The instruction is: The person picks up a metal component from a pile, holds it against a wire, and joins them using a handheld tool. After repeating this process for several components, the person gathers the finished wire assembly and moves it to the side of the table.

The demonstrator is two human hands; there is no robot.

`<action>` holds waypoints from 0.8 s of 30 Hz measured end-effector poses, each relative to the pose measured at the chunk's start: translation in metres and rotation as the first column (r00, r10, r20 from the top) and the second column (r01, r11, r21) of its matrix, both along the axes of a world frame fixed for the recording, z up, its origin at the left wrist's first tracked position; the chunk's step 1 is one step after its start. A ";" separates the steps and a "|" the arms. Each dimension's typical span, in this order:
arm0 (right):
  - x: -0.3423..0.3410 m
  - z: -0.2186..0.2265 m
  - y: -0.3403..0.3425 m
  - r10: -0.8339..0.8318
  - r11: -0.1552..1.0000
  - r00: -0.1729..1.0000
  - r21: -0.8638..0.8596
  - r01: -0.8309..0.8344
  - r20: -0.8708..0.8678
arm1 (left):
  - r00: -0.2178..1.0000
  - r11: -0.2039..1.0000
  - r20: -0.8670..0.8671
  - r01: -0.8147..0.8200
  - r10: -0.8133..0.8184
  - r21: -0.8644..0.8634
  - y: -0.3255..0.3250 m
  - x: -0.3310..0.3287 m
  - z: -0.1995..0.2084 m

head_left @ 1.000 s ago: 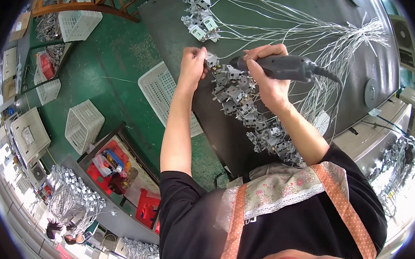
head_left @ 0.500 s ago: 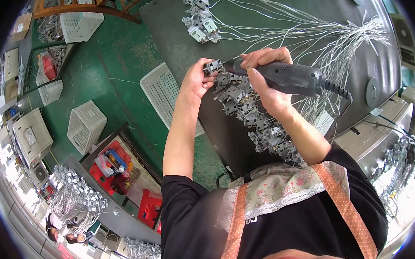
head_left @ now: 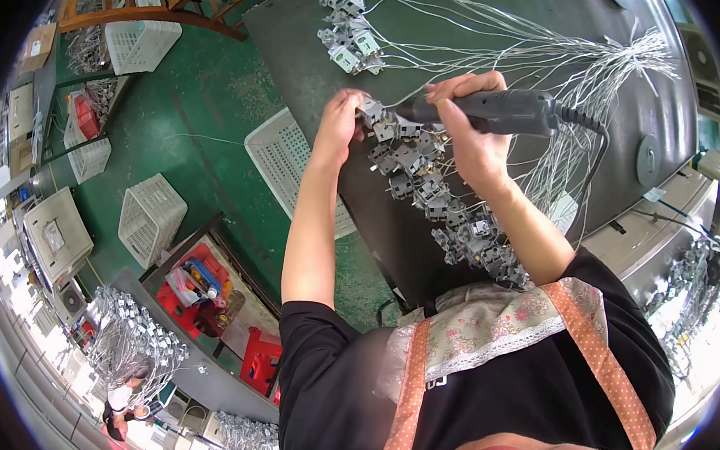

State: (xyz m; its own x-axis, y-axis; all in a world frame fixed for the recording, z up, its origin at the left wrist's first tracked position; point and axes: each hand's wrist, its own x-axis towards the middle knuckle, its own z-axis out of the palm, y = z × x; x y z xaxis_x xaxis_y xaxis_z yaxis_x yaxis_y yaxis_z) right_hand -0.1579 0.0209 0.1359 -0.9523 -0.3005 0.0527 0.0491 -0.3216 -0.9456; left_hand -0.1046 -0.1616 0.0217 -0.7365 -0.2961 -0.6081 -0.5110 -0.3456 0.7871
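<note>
In my right hand (head_left: pixel 476 131) is a dark corded power screwdriver (head_left: pixel 506 112), gripped around its body, its tip pointing left. My left hand (head_left: pixel 340 127) is closed on a small boxy metal part (head_left: pixel 372 109) at the upper end of a row of similar parts. The screwdriver's tip is close to that part; whether they touch I cannot tell. Below my hands the row of grey boxy parts (head_left: pixel 428 188) runs along the dark table toward my apron. Thin pale wires (head_left: pixel 558 159) lead from the parts to the right, partly hidden by my right hand and the tool.
More boxy parts (head_left: pixel 350 28) lie at the table's (head_left: pixel 290 27) far edge, their wires gathered in a bundle (head_left: pixel 638 55) at right. A white basket (head_left: pixel 277 152) stands left of the table. The tool's black cord (head_left: pixel 605 169) curves over the right side. Red bins (head_left: pixel 261 359) sit lower left.
My left hand has shifted slightly upward. The screwdriver has moved a little up and lies more level, its tip slightly to the right. A person in the background at lower left has moved.
</note>
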 end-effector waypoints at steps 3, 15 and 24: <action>-0.005 -0.012 0.006 -0.043 0.997 0.999 0.063 0.041 0.025 | 0.977 0.763 -0.180 -0.029 -0.115 -0.646 -0.021 -0.008 -0.011; 0.003 -0.026 0.006 -0.023 0.983 0.996 0.181 0.007 0.084 | 0.683 0.457 0.635 0.723 -0.361 -0.518 -0.026 -0.115 0.096; -0.002 -0.018 0.016 -0.078 0.984 0.989 0.166 0.056 0.125 | 0.961 0.495 0.136 0.243 -0.242 -0.835 0.015 -0.018 0.061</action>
